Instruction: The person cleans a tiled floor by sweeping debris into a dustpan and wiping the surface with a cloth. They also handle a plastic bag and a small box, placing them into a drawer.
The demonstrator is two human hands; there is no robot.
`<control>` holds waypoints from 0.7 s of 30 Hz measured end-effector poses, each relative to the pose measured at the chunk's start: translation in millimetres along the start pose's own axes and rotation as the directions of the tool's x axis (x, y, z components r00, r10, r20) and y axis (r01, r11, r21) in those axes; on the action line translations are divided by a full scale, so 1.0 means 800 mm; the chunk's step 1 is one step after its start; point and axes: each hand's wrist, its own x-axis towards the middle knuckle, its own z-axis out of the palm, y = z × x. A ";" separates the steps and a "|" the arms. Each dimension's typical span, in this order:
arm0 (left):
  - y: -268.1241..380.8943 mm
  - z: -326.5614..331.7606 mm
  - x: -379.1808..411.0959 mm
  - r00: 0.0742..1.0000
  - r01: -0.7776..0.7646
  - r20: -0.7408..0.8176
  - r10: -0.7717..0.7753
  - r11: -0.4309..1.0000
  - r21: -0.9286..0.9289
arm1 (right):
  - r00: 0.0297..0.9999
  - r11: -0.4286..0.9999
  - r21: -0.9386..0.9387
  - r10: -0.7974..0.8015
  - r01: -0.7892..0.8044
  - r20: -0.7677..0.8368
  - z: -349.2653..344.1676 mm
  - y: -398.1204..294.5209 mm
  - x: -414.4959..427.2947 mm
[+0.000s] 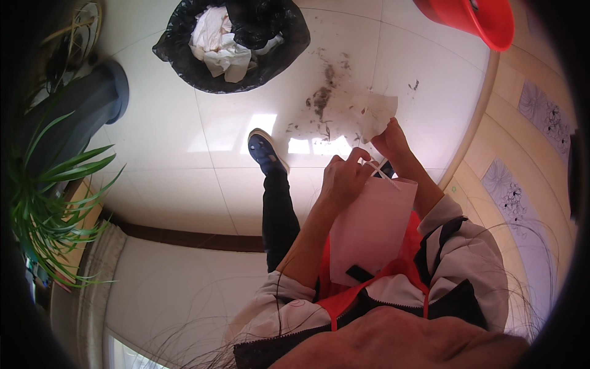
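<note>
My left hand [343,180] has its fingers closed around the white cord handle [386,174] of a pale pink paper bag [371,226]. The bag hangs in front of my red apron [328,267], with a small black patch near its lower edge. Out ahead, my right hand [392,142] pinches a thin, crumpled whitish tissue [379,113]. Dark dirt [321,99] is scattered over the pale floor tiles beyond my hands. Some of the handle is hidden by my left fingers.
A bin with a black plastic liner [281,64] holds crumpled white tissues [230,57]. At the upper right is a red bucket [495,23]. A leafy green plant [64,217] stands left, below a dark grey container [119,92]. Beige cabinets [488,133] line the right.
</note>
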 end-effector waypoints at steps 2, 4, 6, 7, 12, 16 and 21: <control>-0.012 0.009 0.002 1.000 -0.010 -0.018 0.009 1.000 -0.020 | 1.000 1.000 -0.018 -0.014 0.014 -0.010 0.003 0.001 -0.008; 0.005 0.001 0.005 0.994 0.108 -0.018 -0.109 0.993 -0.052 | 0.999 1.000 -0.017 -0.005 0.005 -0.050 0.003 0.004 -0.013; 0.006 0.003 0.007 0.990 0.100 -0.090 -0.112 0.987 -0.126 | 0.999 0.997 -0.063 0.039 -0.038 0.026 0.008 0.002 -0.021; 0.004 0.004 0.007 0.983 0.135 -0.099 -0.155 0.973 -0.187 | 0.996 0.995 -0.087 0.063 -0.057 0.063 0.009 0.002 -0.024; -0.004 0.001 0.012 0.956 0.195 -0.134 -0.263 0.905 -0.379 | 0.989 0.994 -0.070 0.097 -0.090 0.113 0.007 0.015 -0.036; -0.004 0.004 0.011 0.950 0.182 -0.160 -0.267 0.893 -0.412 | 0.988 0.974 -0.169 0.146 -0.153 -0.054 0.030 -0.004 -0.040; -0.015 0.008 0.010 0.946 0.202 -0.166 -0.278 0.908 -0.366 | 0.955 0.940 -0.167 0.296 -0.297 -0.031 0.017 -0.031 -0.036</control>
